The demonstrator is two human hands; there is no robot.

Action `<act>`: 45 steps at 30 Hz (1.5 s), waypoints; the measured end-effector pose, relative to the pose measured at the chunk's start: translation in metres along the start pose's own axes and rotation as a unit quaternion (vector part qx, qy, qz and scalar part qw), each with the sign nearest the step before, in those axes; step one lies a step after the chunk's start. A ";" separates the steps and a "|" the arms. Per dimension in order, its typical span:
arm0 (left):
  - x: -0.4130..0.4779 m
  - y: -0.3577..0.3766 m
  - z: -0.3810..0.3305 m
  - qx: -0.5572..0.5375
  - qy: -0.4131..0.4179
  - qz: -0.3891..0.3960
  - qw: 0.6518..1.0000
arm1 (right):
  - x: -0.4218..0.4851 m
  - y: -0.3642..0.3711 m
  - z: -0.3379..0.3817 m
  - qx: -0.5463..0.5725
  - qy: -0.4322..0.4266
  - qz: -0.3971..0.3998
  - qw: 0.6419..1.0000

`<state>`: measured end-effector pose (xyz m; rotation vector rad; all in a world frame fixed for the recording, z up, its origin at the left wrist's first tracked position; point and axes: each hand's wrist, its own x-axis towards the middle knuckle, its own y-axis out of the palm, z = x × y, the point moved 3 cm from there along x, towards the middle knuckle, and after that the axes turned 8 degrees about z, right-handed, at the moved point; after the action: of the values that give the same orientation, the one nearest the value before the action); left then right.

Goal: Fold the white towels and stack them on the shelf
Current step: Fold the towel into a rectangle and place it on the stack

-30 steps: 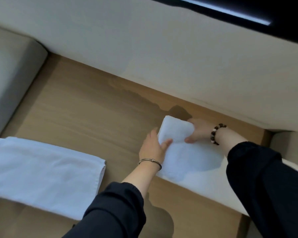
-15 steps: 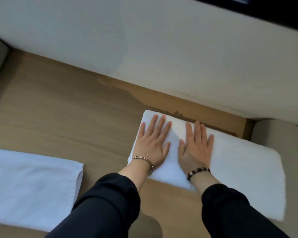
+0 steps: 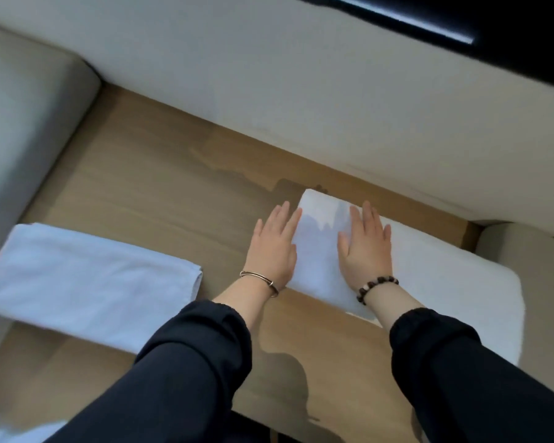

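Fingers point(image 3: 370, 219) of both hands are extended flat, nothing gripped; the folded towel point(image 3: 445, 282) is seen under the right hand point(image 3: 365, 251), just beside the left hand point(image 3: 274, 251); its layers could be skewed by uneven pressing.

surface point(image 3: 141, 193): runs L–R, w/ back panel point(image 3: 269, 91) right behind it.
padded blocks: one at surface's L end point(image 3: 23, 123), one at its R end point(image 3: 525, 251).
L towel point(image 3: 87, 282): on surface, near-left part, well apart from R towel.
R towel point(image 3: 445, 282): on surface, R part, far corner close to back panel.
L hand point(image 3: 272, 247): flat on surface, touching R towel's L edge.
R hand point(image 3: 365, 247): flat on R towel's L portion, near L hand.
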<state>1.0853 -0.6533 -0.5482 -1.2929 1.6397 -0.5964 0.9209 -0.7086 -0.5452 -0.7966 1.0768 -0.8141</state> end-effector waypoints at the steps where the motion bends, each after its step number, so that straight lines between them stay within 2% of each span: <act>1: -0.013 -0.008 0.008 -0.041 -0.013 -0.024 0.999 | -0.005 0.000 0.015 0.016 -0.015 -0.010 1.000; 5: -0.065 -0.029 0.058 -0.121 -0.043 -0.077 0.989 | -0.026 0.013 0.084 0.086 -0.055 -0.032 0.994; 8: -0.092 -0.045 0.123 -0.141 -0.086 -0.085 0.983 | -0.035 0.042 0.142 0.123 -0.072 -0.004 0.990; 12: -0.126 -0.066 0.230 -0.123 -0.163 -0.085 0.975 | -0.028 0.098 0.226 0.139 -0.079 0.105 0.982; 14: -0.142 -0.075 0.282 -0.066 -0.196 -0.082 0.975 | -0.018 0.125 0.269 0.139 -0.082 0.186 0.969; 16: -0.154 -0.077 0.334 0.036 -0.225 -0.030 0.973 | -0.005 0.150 0.309 0.115 -0.098 0.258 0.954; 19: -0.162 -0.068 0.400 0.151 -0.222 0.112 0.957 | 0.022 0.183 0.355 0.049 -0.113 0.319 0.940; 21: -0.166 -0.054 0.430 0.175 -0.201 0.187 0.945 | 0.040 0.202 0.376 -0.002 -0.112 0.346 0.932; 23: -0.168 -0.041 0.447 0.180 -0.177 0.206 0.945 | 0.054 0.217 0.392 -0.022 -0.107 0.359 0.927; 25: -0.167 -0.033 0.456 0.180 -0.158 0.183 0.954 | 0.065 0.226 0.401 -0.018 -0.099 0.358 0.928; 28: -0.166 -0.028 0.460 0.176 -0.138 0.155 0.962 | 0.074 0.232 0.409 -0.047 -0.063 0.401 0.913; 31: -0.165 -0.029 0.456 0.172 -0.137 0.155 0.963 | 0.077 0.232 0.410 -0.101 -0.038 0.423 0.900; 34: -0.160 -0.031 0.444 0.165 -0.126 0.158 0.965 | 0.075 0.225 0.400 -0.107 -0.043 0.421 0.900; 39: -0.142 -0.021 0.384 0.144 -0.054 0.170 0.973 | 0.057 0.197 0.342 -0.091 -0.016 0.447 0.890; 43: -0.112 -0.027 0.334 0.167 0.047 0.122 0.977 | 0.039 0.176 0.292 -0.091 -0.029 0.454 0.886; 45: -0.084 -0.029 0.313 0.181 0.079 0.166 0.966 | 0.032 0.171 0.270 -0.107 -0.042 0.456 0.883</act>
<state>1.3746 -0.5322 -0.6338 -0.7010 1.7288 -0.7624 1.2151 -0.6137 -0.6330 -0.4056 1.3012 0.1434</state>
